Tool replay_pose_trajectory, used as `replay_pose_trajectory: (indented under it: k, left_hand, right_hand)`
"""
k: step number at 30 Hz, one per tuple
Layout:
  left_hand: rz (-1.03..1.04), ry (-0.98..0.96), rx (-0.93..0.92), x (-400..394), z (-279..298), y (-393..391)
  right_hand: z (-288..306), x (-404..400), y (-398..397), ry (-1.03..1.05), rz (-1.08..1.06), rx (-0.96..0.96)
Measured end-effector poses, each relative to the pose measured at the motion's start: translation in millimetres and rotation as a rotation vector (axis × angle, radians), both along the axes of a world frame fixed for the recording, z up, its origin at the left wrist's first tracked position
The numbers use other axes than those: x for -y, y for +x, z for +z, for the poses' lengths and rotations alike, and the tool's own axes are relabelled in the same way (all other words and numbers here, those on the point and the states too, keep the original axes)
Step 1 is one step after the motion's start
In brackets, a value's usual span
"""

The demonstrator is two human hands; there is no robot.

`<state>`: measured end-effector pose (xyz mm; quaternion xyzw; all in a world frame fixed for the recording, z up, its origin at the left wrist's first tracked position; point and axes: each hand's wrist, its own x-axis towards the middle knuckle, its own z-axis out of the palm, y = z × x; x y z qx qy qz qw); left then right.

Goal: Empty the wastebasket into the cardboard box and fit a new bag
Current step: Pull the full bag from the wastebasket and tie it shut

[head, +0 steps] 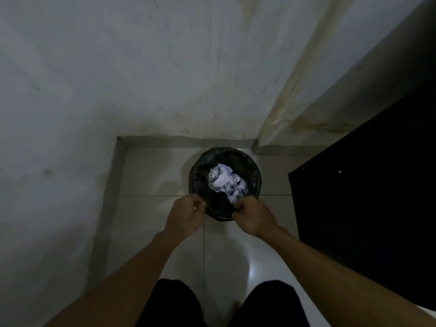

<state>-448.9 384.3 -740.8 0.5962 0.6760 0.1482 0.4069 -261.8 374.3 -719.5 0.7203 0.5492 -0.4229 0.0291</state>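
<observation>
Both hands at the near rim of the lined wastebasket

Nearest the camera, the person's knees in dark shorts (174, 303) frame the white tiled floor (151, 175); from there both bare forearms reach forward and converge on the wastebasket (256, 175). The left hand (185, 215) comes to the basket's near-left rim, knuckles up, its grip closed with fingers and thumb pinching the edge of the black bag (205, 175) that lines it. The right hand (253, 217) sits at the near-right rim, wrist bent inward, fingers curled over the same bag edge, gripping it. Inside the basket, beyond the hands, lies crumpled white paper (226, 182). The basket stands on the floor close to the stained wall (165, 79) behind it, with a dark cabinet (365, 197) to the basket's right.
</observation>
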Motion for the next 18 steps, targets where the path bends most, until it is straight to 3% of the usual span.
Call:
replay_pose_trajectory:
  k: [6, 10, 12, 15, 18]
  left_hand:
    - [0.081, 0.132, -0.12, -26.4, -98.7, 4.9]
    - [0.27, 0.186, -0.062, -40.6, -135.1, 9.7]
    - [0.39, 0.109, 0.033, -47.0, -146.2, 12.1]
    - [0.56, -0.176, 0.214, -51.6, -159.6, 10.8]
    - [0.617, -0.324, 0.335, -46.7, -158.8, 8.4]
  right_hand:
    - [-89.3, -24.1, 2.9, 0.203, 0.06, 0.082]
    - [-128.1, -39.6, 6.0, 0.43, 0.124, 0.145]
    - [-140.4, -42.8, 8.8, 0.495, 0.143, 0.157]
    - [-149.6, -38.6, 15.4, 0.566, 0.132, 0.163]
    - [-152.8, -28.4, 22.8, 0.57, 0.127, 0.195]
